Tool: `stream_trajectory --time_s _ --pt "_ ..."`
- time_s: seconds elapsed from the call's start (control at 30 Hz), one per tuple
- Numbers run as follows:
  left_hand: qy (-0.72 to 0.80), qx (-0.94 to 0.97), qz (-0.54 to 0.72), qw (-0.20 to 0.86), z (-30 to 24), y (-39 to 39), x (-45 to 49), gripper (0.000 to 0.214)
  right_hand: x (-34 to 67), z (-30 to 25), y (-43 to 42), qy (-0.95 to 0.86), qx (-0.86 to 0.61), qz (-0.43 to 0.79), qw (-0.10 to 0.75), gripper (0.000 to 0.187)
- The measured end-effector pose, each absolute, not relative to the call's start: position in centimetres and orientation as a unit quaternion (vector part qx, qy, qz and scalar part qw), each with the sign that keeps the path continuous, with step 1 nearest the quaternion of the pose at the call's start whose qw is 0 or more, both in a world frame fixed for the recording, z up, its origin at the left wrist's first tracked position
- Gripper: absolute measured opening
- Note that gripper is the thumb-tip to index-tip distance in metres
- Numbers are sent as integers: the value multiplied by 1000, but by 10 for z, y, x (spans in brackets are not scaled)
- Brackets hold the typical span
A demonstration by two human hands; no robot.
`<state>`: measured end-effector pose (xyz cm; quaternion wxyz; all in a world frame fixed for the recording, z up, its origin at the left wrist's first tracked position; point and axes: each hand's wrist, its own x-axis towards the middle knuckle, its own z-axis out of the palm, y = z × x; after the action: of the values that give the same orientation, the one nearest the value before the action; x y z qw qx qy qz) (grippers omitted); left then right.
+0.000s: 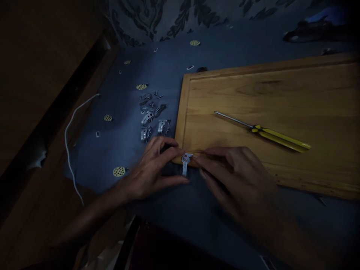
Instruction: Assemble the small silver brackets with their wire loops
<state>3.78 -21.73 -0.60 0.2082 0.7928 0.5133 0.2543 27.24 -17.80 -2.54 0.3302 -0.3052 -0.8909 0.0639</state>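
A small silver metal hinge (185,162) sits on the near left corner of a wooden panel (239,97), its narrow arm hanging past the edge. My left hand (153,168) has its fingers at the plate's left side and its thumb beside the arm's lower end, bracing the piece. From the other side, my right hand (236,172) pinches the plate's right end with its fingertips. Whether a screw is between those fingertips is hidden. A screwdriver (281,138) with a yellow and black handle lies on the panel, beyond my right hand.
Several more metal hinges (146,118) and loose screws (159,96) lie on the blue pineapple-print cloth (123,108) left of the panel. A white cable (67,135) runs along the left edge. A dark object (306,32) lies at the back right.
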Motion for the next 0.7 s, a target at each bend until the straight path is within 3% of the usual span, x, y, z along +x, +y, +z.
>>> stream_trajectory --time_s 0.7 --pt "534 769 241 256 -3 -217 40 52 275 -37 -181 -908 -295 28 298 34"
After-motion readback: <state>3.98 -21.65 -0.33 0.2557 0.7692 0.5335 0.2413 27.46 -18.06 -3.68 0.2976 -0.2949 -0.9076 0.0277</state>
